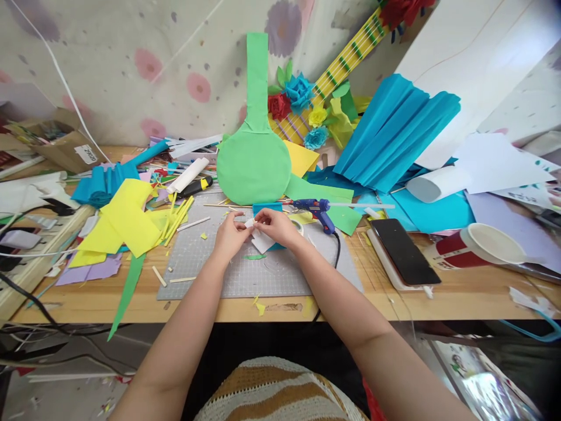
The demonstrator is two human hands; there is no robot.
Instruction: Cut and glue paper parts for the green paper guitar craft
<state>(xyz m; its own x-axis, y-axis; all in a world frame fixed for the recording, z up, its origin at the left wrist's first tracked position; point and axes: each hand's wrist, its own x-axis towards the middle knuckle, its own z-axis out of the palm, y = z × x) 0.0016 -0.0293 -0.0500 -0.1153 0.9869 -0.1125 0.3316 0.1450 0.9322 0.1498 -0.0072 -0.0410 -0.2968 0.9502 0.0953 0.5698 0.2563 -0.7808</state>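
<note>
Over the grey cutting mat (pixel 280 280), my left hand (pixel 234 235) and my right hand (pixel 280 225) meet with fingertips pinched on a small white piece of paper (pixel 262 241). One flap of it hangs below my fingers. Just behind my hands lies a strip of blue paper (pixel 267 207), and a roll of tape (pixel 298 228) is partly hidden by my right hand. To the right of that hand rests a blue glue gun (pixel 316 211) with a glue stick in its back. A green paper banjo-like shape (pixel 254 166) stands upright behind the mat.
Yellow paper pieces (pixel 127 219) and blue crepe paper (pixel 105 184) are piled at the left. On the right are a phone (pixel 405 251), a paper cup (pixel 477 245) and a folded blue sheet (pixel 394 134). A yellow paper guitar (pixel 346 55) leans at the back. The glue gun's cord (pixel 337 251) crosses the mat.
</note>
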